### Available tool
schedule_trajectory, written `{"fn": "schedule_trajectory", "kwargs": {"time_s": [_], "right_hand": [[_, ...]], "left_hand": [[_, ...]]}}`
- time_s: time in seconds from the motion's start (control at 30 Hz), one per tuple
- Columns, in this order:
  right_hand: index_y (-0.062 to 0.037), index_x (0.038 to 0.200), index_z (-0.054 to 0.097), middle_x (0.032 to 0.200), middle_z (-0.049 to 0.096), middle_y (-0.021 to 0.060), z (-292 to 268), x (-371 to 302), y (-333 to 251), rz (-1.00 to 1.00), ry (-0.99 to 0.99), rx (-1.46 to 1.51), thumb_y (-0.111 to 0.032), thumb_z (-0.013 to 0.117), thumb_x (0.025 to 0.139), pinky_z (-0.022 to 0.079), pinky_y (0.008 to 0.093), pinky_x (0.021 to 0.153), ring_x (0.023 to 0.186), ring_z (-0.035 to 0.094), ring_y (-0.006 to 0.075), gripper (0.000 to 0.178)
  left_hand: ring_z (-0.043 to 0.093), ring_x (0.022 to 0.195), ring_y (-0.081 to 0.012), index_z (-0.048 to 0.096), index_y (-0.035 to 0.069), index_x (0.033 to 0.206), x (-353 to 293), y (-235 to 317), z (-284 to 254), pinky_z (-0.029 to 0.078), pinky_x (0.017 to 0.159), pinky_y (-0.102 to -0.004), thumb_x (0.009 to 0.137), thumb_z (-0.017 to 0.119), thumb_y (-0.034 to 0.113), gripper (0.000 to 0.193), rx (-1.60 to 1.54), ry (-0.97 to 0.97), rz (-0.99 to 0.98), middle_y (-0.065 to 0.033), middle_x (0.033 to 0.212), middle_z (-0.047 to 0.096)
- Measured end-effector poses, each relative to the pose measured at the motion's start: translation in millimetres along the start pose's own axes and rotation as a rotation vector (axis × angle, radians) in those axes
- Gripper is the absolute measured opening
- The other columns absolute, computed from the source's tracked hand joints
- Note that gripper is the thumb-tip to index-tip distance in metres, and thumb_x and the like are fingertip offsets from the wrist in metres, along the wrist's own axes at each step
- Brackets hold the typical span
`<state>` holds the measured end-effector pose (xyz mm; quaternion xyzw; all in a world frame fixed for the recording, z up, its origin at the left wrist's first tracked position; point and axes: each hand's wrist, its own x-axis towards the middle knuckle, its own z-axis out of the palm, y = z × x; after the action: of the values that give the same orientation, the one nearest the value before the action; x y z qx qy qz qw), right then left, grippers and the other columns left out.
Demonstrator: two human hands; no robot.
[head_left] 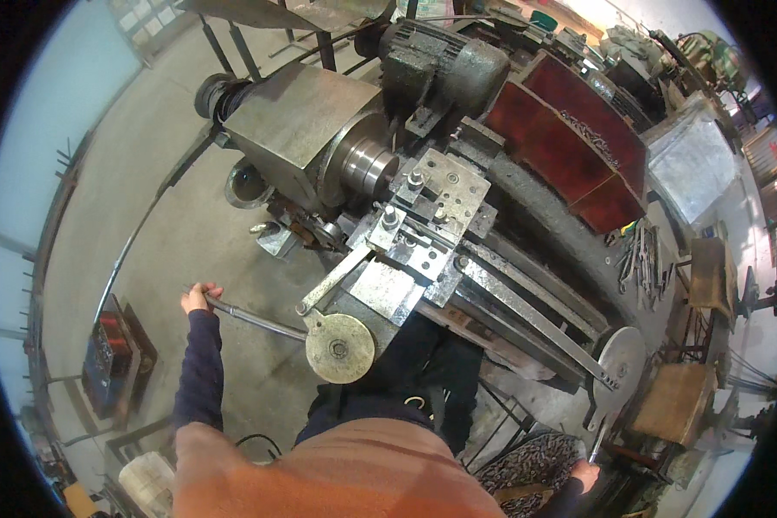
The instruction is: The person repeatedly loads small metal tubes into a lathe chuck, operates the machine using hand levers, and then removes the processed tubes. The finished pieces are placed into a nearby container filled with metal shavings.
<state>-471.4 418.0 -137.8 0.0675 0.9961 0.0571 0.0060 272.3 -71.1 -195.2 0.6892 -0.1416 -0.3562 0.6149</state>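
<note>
Left hand (200, 298) out wide, fingers wrapped around the end of a long steel lever (263, 323) running to the round brassy disc (340, 348) at the lathe's tool slide (419, 220)! The right hand (585, 475), far apart from it, is closed on a short handle (598, 439) below the grey disc (622, 358) at the bed's other end (a heap of small metal pieces (527, 457) lies just beside). Behind the slide, the electric motor (445, 69) and a red tray (540, 129).

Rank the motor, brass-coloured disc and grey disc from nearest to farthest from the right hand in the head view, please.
1. Grey disc: right side, above the right hand.
2. Brass-coloured disc: left of centre.
3. Motor: top, beyond both discs.
</note>
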Motion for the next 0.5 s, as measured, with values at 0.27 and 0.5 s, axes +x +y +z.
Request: {"fn": "schedule_trajectory", "kwargs": {"time_s": [0.27, 0.5], "right_hand": [[-0.0001, 0.089, 0.058, 0.09, 0.061, 0.0221, 10.0, 130.6, 22.3, -0.273, 0.098, -0.066, -0.03, 0.061, 0.068, 0.044, 0.0444, 0.079, 0.092, 0.056, 0.038, 0.037], [-0.0006, 0.089, 0.06, 0.095, 0.061, 0.0236, 27.8, 57.9, 14.4, -0.139, 0.076, -0.041, -0.026, 0.057, 0.07, 0.046, 0.045, 0.082, 0.095, 0.058, 0.0381, 0.032]], "left_hand": [[0.06, 0.05, -0.0318, 0.042, -0.019, 0.086, 5.3, -8.2, 83.1, 0.052, 0.047, -0.0393, 0.069, 0.04, -0.002, 0.024, 0.013, -0.023, 0.003, -0.0233, 0.068, 0.058], [0.06, 0.045, -0.0291, 0.048, -0.016, 0.078, 14.5, -14.5, 141.1, 0.049, 0.042, -0.0349, 0.071, 0.042, 0.001, 0.019, 0.176, -0.366, 0.123, -0.0208, 0.062, 0.058]]}}
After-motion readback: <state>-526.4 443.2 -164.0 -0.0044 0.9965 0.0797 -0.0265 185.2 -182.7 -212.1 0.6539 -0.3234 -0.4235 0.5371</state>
